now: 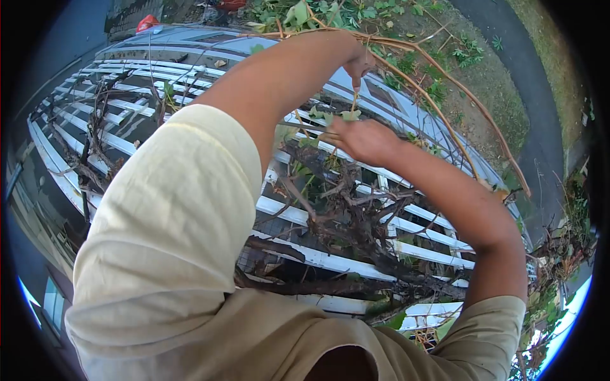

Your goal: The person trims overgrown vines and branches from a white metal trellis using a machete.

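My left hand (361, 65) reaches out past the white slats (298, 216), its fingers closed around a thin brown vine stem (354, 98) that hangs below them. Just beneath it, my right hand (365, 141) is a fist around a thin dark rod-like thing (302, 127) pointing left; its exact kind is unclear. A few green leaves (346, 116) touch or lie close to the right hand's knuckles. Long peeled-looking brown vines (445, 73) arch from above the left hand toward the right.
Gnarled dark branches (356, 219) lie tangled across the slats, with more twisted stems (95, 136) at the left. A red bag-like object (147, 23) is at the upper left. Leafy ground (470, 54) and a grey path (508, 38) lie beyond the frame.
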### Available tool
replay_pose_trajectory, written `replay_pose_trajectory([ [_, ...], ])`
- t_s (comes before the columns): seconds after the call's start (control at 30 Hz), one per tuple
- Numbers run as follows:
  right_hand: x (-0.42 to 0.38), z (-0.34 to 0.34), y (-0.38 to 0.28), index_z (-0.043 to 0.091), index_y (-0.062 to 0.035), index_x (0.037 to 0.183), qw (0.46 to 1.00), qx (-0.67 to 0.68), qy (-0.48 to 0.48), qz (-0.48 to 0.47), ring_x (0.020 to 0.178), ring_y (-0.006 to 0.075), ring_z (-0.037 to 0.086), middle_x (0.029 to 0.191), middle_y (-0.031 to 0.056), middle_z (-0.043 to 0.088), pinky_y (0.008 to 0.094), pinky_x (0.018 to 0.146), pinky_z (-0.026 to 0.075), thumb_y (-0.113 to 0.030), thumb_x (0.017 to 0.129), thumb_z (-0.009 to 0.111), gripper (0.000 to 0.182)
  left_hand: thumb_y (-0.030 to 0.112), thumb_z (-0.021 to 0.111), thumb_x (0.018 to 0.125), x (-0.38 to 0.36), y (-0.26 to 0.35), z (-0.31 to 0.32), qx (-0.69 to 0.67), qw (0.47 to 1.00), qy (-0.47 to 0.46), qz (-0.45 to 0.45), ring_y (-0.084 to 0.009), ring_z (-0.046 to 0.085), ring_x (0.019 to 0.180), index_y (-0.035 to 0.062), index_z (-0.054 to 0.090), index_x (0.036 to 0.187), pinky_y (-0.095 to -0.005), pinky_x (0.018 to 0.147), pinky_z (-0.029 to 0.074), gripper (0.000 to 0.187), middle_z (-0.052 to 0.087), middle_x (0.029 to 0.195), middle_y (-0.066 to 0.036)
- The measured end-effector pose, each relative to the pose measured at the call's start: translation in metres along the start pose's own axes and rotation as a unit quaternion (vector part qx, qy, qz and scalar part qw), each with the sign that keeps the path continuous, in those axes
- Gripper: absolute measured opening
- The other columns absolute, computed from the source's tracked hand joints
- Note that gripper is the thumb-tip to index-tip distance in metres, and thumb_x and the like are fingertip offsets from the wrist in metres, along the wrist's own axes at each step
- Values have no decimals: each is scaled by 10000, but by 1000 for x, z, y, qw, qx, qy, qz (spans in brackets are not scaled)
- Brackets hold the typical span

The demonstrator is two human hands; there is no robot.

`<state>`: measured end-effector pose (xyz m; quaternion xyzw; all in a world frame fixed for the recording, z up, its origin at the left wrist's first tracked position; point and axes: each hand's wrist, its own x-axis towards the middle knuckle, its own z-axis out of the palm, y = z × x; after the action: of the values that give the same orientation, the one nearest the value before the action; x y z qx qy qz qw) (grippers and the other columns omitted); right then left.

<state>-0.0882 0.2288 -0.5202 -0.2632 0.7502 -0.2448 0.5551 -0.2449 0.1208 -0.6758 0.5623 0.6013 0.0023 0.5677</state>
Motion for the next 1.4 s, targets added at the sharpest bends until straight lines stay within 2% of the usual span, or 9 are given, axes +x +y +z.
replay_pose_trajectory([
  [0.13, -9, 43, 92, 679, -15, 1074, 998, -29, -53, 18, 1022, 451, 732, 1066, 266, 753, 567, 914, 570, -283, 1049, 511, 318, 556, 723, 963, -22, 15, 16, -78, 993, 90, -7, -320, 683, 728, -29, 746, 862, -513, 747, 526, 593, 674, 721, -175],
  [0.4, 10, 7, -23, 569, -24, 1145, 995, -14, 88, -53, 861, 456, 727, 909, 222, 740, 591, 811, 565, -355, 1075, 530, 341, 528, 732, 970, 13, 14, -17, -10, 1000, 3, 23, -267, 498, 567, -21, 651, 688, -481, 576, 437, 622, 564, 601, -102],
  [0.47, 0, 32, 41, 631, -8, 1158, 986, -41, 91, -135, 981, 427, 733, 975, 259, 735, 569, 877, 564, -338, 1072, 528, 356, 528, 732, 970, 13, 12, -6, -25, 999, -19, 38, -274, 478, 559, -28, 645, 692, -485, 578, 424, 628, 541, 590, -113],
  [0.57, -14, 49, 95, 703, -5, 1128, 990, -92, -88, 53, 1091, 414, 709, 1077, 301, 719, 574, 946, 545, -301, 1088, 480, 372, 525, 731, 967, -4, 34, 21, -68, 993, 97, -10, -304, 562, 585, -36, 684, 714, -506, 621, 481, 617, 647, 657, -179],
  [0.67, -22, 37, 74, 669, 7, 1064, 997, -59, 32, -28, 1004, 454, 717, 1026, 292, 735, 587, 904, 549, -328, 1110, 409, 427, 521, 740, 957, 37, -5, 11, 25, 986, 112, 118, -323, 616, 617, -32, 715, 742, -507, 646, 516, 593, 680, 689, -199],
  [0.97, 10, -22, -36, 623, 33, 1142, 990, 22, 124, -62, 972, 444, 729, 1001, 258, 741, 582, 887, 561, -317, 1084, 514, 371, 512, 727, 964, 3, 41, -20, 39, 998, 40, 16, -372, 638, 690, -21, 716, 816, -528, 699, 517, 553, 664, 709, -190],
  [1.03, 2, -11, -18, 634, 40, 1128, 985, 39, 151, -70, 977, 453, 722, 989, 263, 738, 581, 901, 556, -327, 1083, 525, 386, 549, 659, 1010, -4, 20, 5, 3, 979, 157, 131, -401, 666, 780, -18, 712, 884, -525, 761, 522, 583, 688, 786, -199],
  [1.23, -81, -38, 2, 668, -32, 1081, 995, 52, -75, 47, 970, 461, 683, 959, 246, 702, 568, 897, 527, -411, 1084, 566, 393, 641, 536, 1053, -58, -11, 30, -20, 999, 29, 24, -448, 669, 859, -1, 718, 906, -555, 819, 523, 683, 705, 846, -217],
  [1.4, -160, -105, -5, 704, -31, 1037, 997, 5, -51, 65, 951, 428, 703, 924, 230, 711, 556, 883, 547, -426, 1082, 561, 422, 669, 501, 1054, -91, -48, 78, -20, 998, 51, 33, -450, 674, 855, 11, 749, 919, -548, 854, 527, 716, 723, 883, -228],
])
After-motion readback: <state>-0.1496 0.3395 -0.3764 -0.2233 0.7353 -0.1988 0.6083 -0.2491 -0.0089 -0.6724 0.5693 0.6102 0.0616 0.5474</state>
